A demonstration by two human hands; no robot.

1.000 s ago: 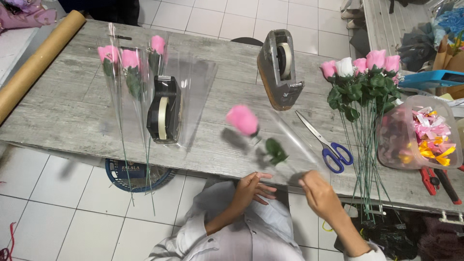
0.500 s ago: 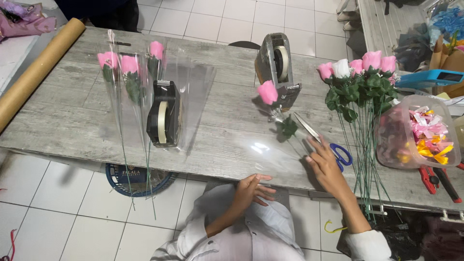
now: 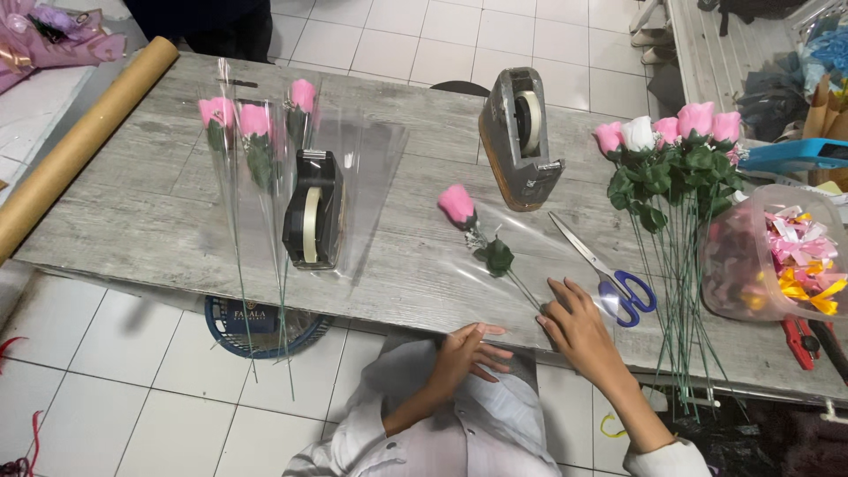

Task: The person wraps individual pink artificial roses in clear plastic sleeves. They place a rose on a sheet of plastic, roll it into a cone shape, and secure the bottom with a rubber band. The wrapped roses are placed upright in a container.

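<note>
A single pink rose (image 3: 458, 205) with a green stem lies flat on a clear plastic sheet (image 3: 530, 243) on the grey wooden table (image 3: 159, 203). My right hand (image 3: 579, 329) rests at the near table edge, its fingers closed on the lower end of the rose's stem. Blue-handled scissors (image 3: 618, 284) lie just to its right. My left hand (image 3: 473, 353) hovers at the table edge with fingers apart and holds nothing.
A grey tape dispenser (image 3: 521, 141) stands behind the rose, a black one (image 3: 312, 210) lies left on clear sleeves holding three wrapped pink roses (image 3: 252, 124). A bunch of roses (image 3: 671, 141), a ribbon bag (image 3: 777, 256) and red pliers (image 3: 799, 340) sit right. A cardboard tube (image 3: 79, 141) lies far left.
The right hand held the rose raised, swung it right toward the grey dispenser, then lowered it flat onto the table. The left hand stayed at the edge.
</note>
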